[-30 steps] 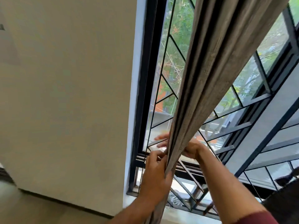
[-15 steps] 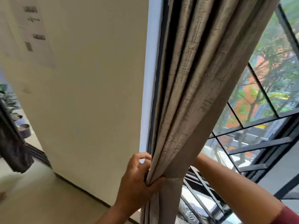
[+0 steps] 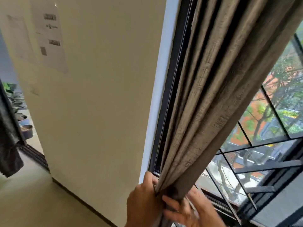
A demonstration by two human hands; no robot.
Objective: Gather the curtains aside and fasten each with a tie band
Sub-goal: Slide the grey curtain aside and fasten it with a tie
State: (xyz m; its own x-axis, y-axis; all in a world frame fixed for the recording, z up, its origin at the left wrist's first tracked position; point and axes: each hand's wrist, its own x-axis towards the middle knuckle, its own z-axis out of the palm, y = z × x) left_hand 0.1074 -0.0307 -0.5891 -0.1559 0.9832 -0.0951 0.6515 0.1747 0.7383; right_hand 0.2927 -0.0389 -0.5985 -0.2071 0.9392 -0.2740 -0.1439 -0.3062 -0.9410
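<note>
A grey-brown curtain (image 3: 211, 95) hangs in tight folds along the left side of the window, bunched narrow at the bottom. My left hand (image 3: 144, 203) grips the bunched folds from the left. My right hand (image 3: 185, 208) presses on the bunch from the right, its fingers spread across the front of the fabric. No tie band is visible; the spot where both hands meet is partly hidden by the cloth.
A cream wall (image 3: 98, 95) with paper sheets (image 3: 49, 38) stuck on it fills the left. The black window frame (image 3: 170, 95) and metal grille (image 3: 262, 164) lie behind the curtain. A second dark curtain (image 3: 8, 145) hangs at the far left by a doorway.
The curtain has been drawn left against the window frame and squeezed tighter. My right hand has come round from behind the fabric to the front of the bunch.
</note>
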